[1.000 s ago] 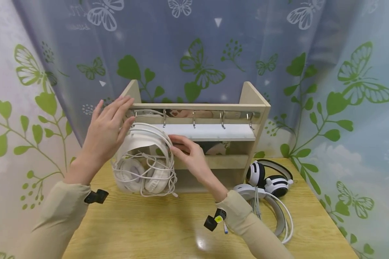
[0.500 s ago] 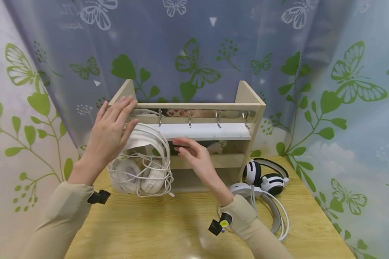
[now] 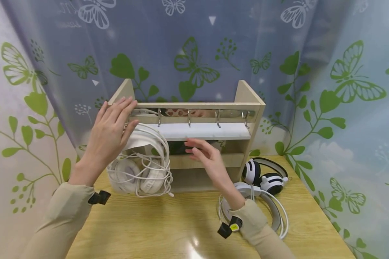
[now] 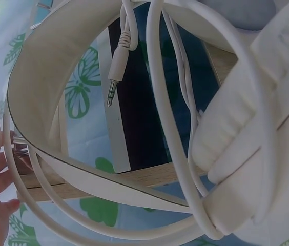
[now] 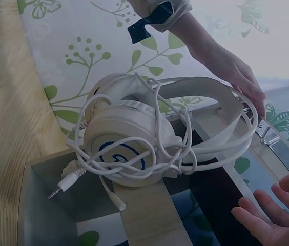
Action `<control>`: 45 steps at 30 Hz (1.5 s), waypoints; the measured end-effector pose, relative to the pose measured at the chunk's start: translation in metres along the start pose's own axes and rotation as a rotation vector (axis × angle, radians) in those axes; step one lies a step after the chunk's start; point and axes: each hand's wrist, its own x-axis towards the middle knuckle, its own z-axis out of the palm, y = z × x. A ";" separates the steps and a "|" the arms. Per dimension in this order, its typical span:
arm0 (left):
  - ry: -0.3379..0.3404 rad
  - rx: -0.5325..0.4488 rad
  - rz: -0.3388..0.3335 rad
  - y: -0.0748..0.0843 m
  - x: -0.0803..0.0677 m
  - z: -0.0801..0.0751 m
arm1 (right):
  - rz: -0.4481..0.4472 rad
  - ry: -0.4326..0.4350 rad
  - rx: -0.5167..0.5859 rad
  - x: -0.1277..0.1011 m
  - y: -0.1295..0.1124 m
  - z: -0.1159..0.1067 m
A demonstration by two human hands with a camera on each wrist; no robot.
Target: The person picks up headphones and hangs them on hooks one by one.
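A pair of white headphones [image 3: 153, 182], wrapped loosely in its own white cable, hangs at the left end of a light wooden rack [image 3: 197, 106]. My left hand [image 3: 107, 138] rests with straight fingers on the rack's top left edge, right above the headband. In the right wrist view the headband [image 5: 206, 89] hangs by a metal hook beneath that hand. My right hand [image 3: 210, 163] holds nothing; its fingers are loosely bent in front of the middle of the rack, apart from the headphones. A bare cable plug [image 4: 116, 69] dangles inside the headband in the left wrist view.
Several metal hooks [image 3: 189, 118] line the rack to the right of the headphones, above a white shelf [image 3: 210, 131]. On the wooden table [image 3: 142, 230], black-and-white headphones [image 3: 272, 183] and white-and-grey headphones [image 3: 273, 210] lie to the right, partly behind my right forearm.
My right hand has let go of the headphones' side and moved right, away from them. The left hand stays on the rack's edge, and the headphones keep hanging in place.
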 end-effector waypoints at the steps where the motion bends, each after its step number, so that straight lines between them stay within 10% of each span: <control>1: 0.003 0.000 0.000 0.000 0.000 0.000 | 0.005 0.005 -0.005 -0.001 0.000 -0.002; 45: 0.063 -0.046 -0.017 0.003 0.001 0.001 | 0.126 0.253 -0.161 -0.061 0.019 -0.124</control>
